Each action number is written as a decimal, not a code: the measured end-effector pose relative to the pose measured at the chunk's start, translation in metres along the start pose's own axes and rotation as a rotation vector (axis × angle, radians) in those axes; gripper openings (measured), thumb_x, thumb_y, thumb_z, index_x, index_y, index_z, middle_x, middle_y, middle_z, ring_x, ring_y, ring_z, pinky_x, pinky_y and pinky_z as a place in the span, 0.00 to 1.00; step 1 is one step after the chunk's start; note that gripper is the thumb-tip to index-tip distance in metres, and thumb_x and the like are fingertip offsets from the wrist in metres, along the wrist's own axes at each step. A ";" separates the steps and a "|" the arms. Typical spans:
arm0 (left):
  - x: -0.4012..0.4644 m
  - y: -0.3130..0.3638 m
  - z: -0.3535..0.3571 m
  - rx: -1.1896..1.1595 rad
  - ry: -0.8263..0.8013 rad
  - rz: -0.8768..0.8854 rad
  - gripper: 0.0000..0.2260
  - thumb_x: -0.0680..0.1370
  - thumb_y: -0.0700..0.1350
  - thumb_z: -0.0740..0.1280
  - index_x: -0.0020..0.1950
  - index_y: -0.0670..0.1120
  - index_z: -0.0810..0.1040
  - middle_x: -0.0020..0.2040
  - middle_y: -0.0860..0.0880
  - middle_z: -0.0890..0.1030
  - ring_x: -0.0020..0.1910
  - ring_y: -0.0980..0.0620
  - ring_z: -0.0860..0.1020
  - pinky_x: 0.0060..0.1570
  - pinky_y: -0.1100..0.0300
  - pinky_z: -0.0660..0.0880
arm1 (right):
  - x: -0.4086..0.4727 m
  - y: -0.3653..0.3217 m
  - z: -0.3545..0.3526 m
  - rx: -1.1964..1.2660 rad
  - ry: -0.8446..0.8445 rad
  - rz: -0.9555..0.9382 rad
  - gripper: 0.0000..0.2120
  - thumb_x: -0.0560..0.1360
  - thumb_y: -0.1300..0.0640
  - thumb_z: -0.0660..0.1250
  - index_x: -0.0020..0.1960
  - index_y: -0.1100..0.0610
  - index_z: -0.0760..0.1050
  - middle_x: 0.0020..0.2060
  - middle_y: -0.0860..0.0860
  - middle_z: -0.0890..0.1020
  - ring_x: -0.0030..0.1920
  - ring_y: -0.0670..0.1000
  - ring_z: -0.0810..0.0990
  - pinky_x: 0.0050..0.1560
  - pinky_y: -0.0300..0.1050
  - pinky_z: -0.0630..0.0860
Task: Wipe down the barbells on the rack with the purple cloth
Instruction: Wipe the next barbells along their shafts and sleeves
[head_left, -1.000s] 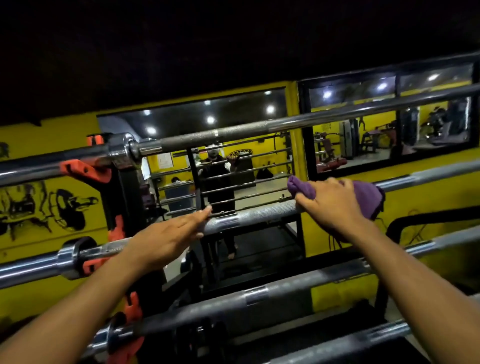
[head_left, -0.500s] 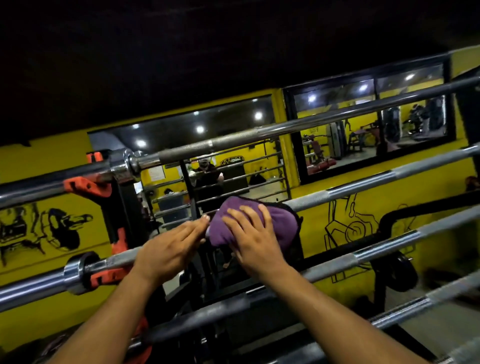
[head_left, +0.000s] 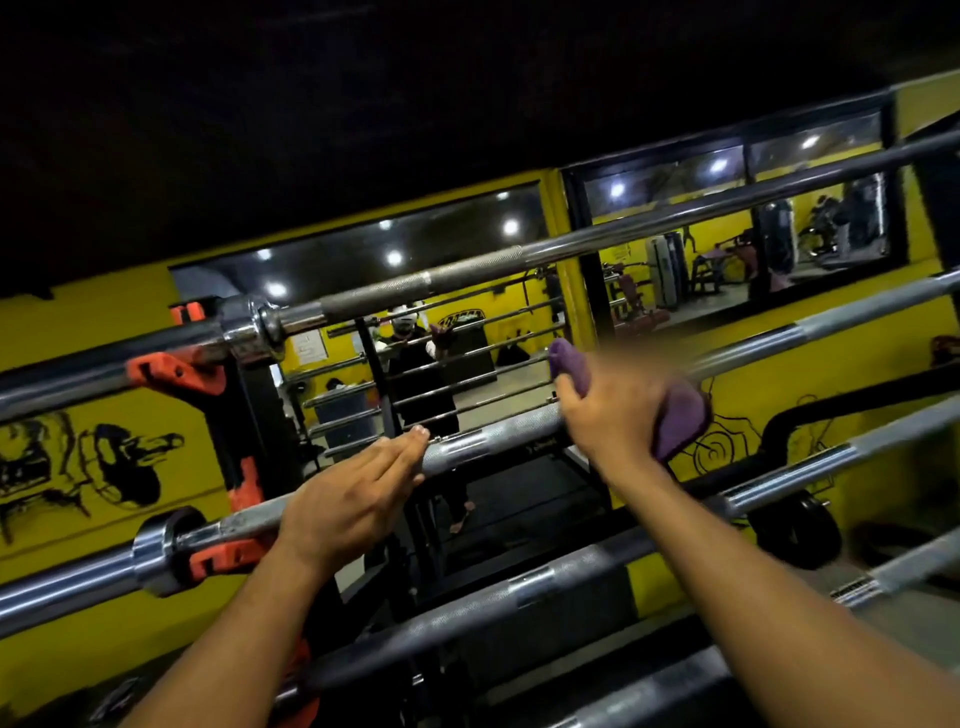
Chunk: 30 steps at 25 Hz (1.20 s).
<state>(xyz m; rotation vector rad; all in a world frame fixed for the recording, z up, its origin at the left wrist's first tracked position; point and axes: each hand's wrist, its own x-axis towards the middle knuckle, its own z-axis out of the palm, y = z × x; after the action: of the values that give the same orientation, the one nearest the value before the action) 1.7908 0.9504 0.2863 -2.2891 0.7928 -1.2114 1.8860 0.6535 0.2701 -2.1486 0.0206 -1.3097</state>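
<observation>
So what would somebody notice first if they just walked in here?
Probably the purple cloth, which the right hand grips around the second barbell mid-frame. Next, the left hand resting open on that bar, and the bright yellow wall behind.

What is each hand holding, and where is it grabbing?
The right hand grips the purple cloth around its middle, wrapped over the barbell. The left hand holds nothing; its straight fingers rest on that bar.

No legible text or labels.
</observation>
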 end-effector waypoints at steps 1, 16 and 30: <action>-0.001 -0.001 0.000 0.004 -0.004 -0.007 0.24 0.82 0.51 0.59 0.76 0.44 0.68 0.68 0.45 0.77 0.62 0.45 0.80 0.57 0.53 0.78 | -0.012 -0.019 0.003 0.054 0.012 -0.001 0.20 0.74 0.40 0.56 0.46 0.54 0.78 0.44 0.54 0.82 0.54 0.57 0.77 0.74 0.63 0.57; -0.002 0.002 -0.003 -0.017 -0.045 -0.103 0.22 0.82 0.54 0.58 0.75 0.49 0.69 0.60 0.50 0.80 0.46 0.51 0.82 0.31 0.57 0.79 | -0.002 0.015 -0.003 0.075 0.000 0.035 0.21 0.75 0.38 0.57 0.51 0.55 0.75 0.50 0.53 0.82 0.58 0.57 0.77 0.77 0.67 0.51; -0.027 0.037 -0.003 0.052 -0.242 -0.227 0.33 0.82 0.47 0.62 0.82 0.44 0.49 0.82 0.44 0.52 0.80 0.45 0.54 0.76 0.46 0.56 | -0.103 -0.011 -0.030 0.462 -0.307 -0.397 0.21 0.73 0.52 0.61 0.66 0.51 0.70 0.61 0.55 0.80 0.65 0.54 0.72 0.73 0.60 0.63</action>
<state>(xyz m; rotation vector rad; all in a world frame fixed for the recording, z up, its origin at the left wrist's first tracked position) 1.7652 0.9406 0.2490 -2.4722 0.4188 -1.0041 1.8062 0.6800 0.2029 -1.9727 -0.7907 -1.0379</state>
